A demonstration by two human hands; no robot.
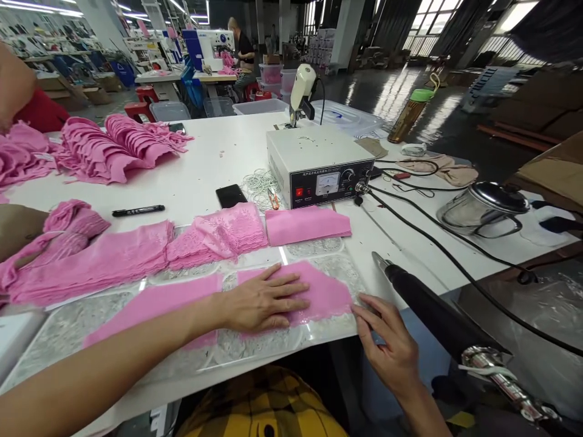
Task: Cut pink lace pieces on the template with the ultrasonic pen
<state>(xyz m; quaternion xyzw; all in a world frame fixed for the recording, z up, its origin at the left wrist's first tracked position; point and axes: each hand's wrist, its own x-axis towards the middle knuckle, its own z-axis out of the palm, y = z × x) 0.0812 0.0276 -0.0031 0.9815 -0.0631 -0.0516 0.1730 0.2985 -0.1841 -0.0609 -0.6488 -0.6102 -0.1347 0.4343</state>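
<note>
My left hand (262, 303) lies flat, fingers stretched, on a pink fabric piece (328, 291) spread over a grey marbled board (104, 312). At that piece's right corner, my right hand (387, 340) has thumb and forefinger pinched on the edge. A second pink piece (168, 303) lies flat to the left, partly under my left forearm. Beyond them sit a stack of pink lace pieces (218, 233) and a stack of plain pink pieces (307, 224). Right of my right hand is a black-handled tool (423, 306) with a pointed metal tip.
A control box (323, 164) with a dial stands behind the stacks, its black cable (437, 249) running along the right. Nearby are a phone (231, 195), a marker (138, 210), tangled cord (262, 185), a glass mug (478, 209) and pink bundles (109, 145). Other people are in the background.
</note>
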